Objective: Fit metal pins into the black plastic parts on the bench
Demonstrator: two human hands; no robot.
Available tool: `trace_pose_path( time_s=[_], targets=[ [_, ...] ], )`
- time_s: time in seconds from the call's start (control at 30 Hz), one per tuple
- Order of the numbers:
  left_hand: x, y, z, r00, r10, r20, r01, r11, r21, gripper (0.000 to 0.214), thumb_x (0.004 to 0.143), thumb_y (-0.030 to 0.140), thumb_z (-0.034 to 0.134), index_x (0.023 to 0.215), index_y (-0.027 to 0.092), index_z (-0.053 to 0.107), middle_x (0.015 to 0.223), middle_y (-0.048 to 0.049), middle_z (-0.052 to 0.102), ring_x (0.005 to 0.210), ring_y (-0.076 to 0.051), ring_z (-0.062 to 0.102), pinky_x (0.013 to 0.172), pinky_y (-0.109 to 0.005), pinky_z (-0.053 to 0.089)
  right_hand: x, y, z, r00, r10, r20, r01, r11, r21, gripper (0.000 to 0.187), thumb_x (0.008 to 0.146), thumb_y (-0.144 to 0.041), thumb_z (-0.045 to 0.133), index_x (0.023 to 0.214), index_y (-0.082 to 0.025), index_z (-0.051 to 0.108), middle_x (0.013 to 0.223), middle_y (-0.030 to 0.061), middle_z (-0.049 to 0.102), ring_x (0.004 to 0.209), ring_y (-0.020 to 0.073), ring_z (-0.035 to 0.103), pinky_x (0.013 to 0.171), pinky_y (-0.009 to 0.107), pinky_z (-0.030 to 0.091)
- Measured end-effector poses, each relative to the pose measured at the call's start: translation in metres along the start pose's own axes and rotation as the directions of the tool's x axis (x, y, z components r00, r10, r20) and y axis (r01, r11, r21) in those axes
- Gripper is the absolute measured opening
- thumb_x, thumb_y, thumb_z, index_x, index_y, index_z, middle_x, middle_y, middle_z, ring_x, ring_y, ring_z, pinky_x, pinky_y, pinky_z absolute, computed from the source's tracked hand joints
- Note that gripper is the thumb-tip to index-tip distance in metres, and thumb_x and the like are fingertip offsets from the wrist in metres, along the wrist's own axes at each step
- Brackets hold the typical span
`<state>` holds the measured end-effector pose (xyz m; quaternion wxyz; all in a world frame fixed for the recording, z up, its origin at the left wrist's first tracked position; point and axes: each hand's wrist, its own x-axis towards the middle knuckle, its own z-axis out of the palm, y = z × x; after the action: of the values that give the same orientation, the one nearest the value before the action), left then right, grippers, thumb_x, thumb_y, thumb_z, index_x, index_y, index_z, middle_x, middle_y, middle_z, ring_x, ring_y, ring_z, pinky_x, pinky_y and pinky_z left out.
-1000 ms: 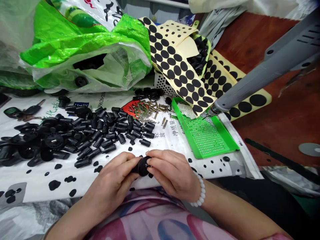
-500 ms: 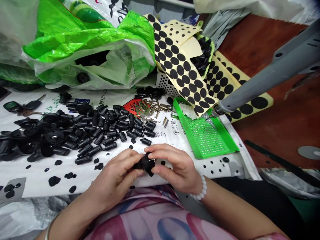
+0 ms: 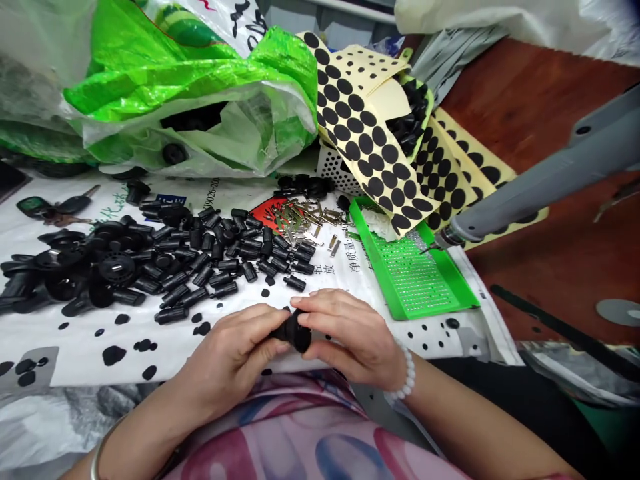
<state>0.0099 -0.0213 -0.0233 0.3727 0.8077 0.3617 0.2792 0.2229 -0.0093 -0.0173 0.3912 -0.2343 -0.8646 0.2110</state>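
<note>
My left hand (image 3: 235, 357) and my right hand (image 3: 350, 333) meet at the near edge of the table, both pinched on one small black plastic part (image 3: 296, 331) held between their fingertips. A white bead bracelet (image 3: 406, 380) circles my right wrist. Just beyond my hands lies a heap of small black plastic cylinders (image 3: 215, 263), with larger black round parts (image 3: 75, 267) to its left. A scatter of small metal pins (image 3: 303, 221) lies behind the heap.
A green perforated tray (image 3: 417, 273) sits to the right, a grey power tool (image 3: 540, 187) pointing its tip over it. Yellow sheets of black round stickers (image 3: 370, 147) drape over a basket. A green plastic bag (image 3: 190, 93) stands behind; keys (image 3: 55, 207) lie far left.
My hands have turned the black part between the fingertips and stayed in place. The camera view has shifted slightly left, so everything sits a bit further right.
</note>
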Motion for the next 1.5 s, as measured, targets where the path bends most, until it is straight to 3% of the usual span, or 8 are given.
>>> trace_pose_path(
  time_s=[0.23,0.67,0.9,1.03,1.13,1.33,1.4,1.5],
  targets=[
    [0.0,0.0,-0.001,0.999,-0.034,-0.001,0.034,0.997,-0.066,0.016,0.09,0.022,0.046,0.091,0.018,0.061,0.074,-0.0008,0.058,0.066,-0.012,0.054,0.06,-0.022,0.041,0.003,0.005,0.006,0.996,0.087,-0.022,-0.081,0.978,0.193,0.026,0.087,-0.026,0.06,0.108,-0.012,0.058,0.11,0.0172,0.067,0.099,0.018,0.065,0.083,0.032,0.054],
    [0.005,0.004,-0.001,0.992,-0.109,0.07,0.12,0.974,-0.192,0.019,0.09,0.025,0.048,0.092,0.018,0.065,0.077,-0.0002,0.06,0.07,-0.012,0.056,0.063,-0.021,0.044,0.02,-0.007,-0.027,0.952,0.003,0.305,0.082,0.961,-0.264,0.029,0.097,-0.029,0.036,0.11,-0.012,0.056,0.098,0.0109,0.068,0.087,0.0163,0.065,0.076,0.028,0.053],
    [0.005,0.003,0.006,0.994,0.093,-0.066,-0.083,0.986,0.142,0.016,0.089,0.018,0.046,0.1,0.018,0.058,0.08,-0.0023,0.062,0.072,-0.013,0.057,0.065,-0.022,0.046,0.015,-0.012,-0.016,0.944,0.258,0.205,-0.251,0.966,-0.061,0.035,0.089,-0.046,0.05,0.092,-0.012,0.058,0.068,0.0033,0.061,0.058,0.0115,0.057,0.054,0.022,0.047],
    [0.002,-0.002,0.013,0.968,0.212,-0.138,-0.161,0.937,0.31,0.021,0.09,0.017,0.043,0.108,0.017,0.053,0.088,-0.0051,0.064,0.078,-0.014,0.059,0.07,-0.024,0.049,0.01,-0.02,-0.007,0.78,0.584,0.224,-0.625,0.734,0.266,0.026,0.083,-0.038,0.061,0.09,-0.014,0.054,0.054,-0.0061,0.05,0.043,0.0071,0.049,0.041,0.017,0.039],
    [0.002,-0.004,0.017,0.953,0.241,-0.186,-0.145,0.895,0.422,0.021,0.09,0.018,0.043,0.107,0.015,0.054,0.089,-0.0071,0.066,0.08,-0.016,0.062,0.073,-0.026,0.051,0.008,-0.025,0.0,0.669,0.678,0.305,-0.734,0.537,0.415,0.024,0.083,-0.035,0.06,0.094,-0.016,0.051,0.055,-0.0072,0.049,0.043,0.0077,0.053,0.04,0.016,0.039],
    [0.007,-0.004,0.025,0.936,0.225,-0.269,-0.094,0.9,0.426,0.017,0.09,0.019,0.045,0.1,0.014,0.058,0.087,-0.0084,0.067,0.078,-0.018,0.063,0.07,-0.028,0.051,0.018,-0.026,0.006,0.543,0.777,0.318,-0.831,0.442,0.338,0.028,0.084,-0.043,0.055,0.08,-0.016,0.049,0.058,-0.0033,0.056,0.041,0.0073,0.052,0.038,0.017,0.039],
    [0.009,-0.004,0.024,0.95,0.155,-0.273,-0.068,0.951,0.301,0.015,0.089,0.017,0.046,0.097,0.015,0.059,0.082,-0.0055,0.065,0.075,-0.016,0.062,0.068,-0.026,0.05,0.022,-0.025,0.0,0.555,0.767,0.322,-0.832,0.509,0.221,0.032,0.086,-0.045,0.052,0.076,-0.015,0.051,0.057,-0.0018,0.057,0.041,0.0076,0.053,0.037,0.017,0.038],
    [0.009,-0.004,0.019,0.971,0.068,-0.231,-0.032,0.987,0.159,0.013,0.089,0.017,0.047,0.092,0.017,0.06,0.077,-0.0022,0.062,0.071,-0.013,0.058,0.064,-0.024,0.048,0.026,-0.024,-0.015,0.746,0.622,0.237,-0.631,0.774,-0.042,0.037,0.089,-0.047,0.049,0.095,-0.012,0.058,0.063,0.0015,0.064,0.044,0.0089,0.055,0.042,0.019,0.043]
  ],
)
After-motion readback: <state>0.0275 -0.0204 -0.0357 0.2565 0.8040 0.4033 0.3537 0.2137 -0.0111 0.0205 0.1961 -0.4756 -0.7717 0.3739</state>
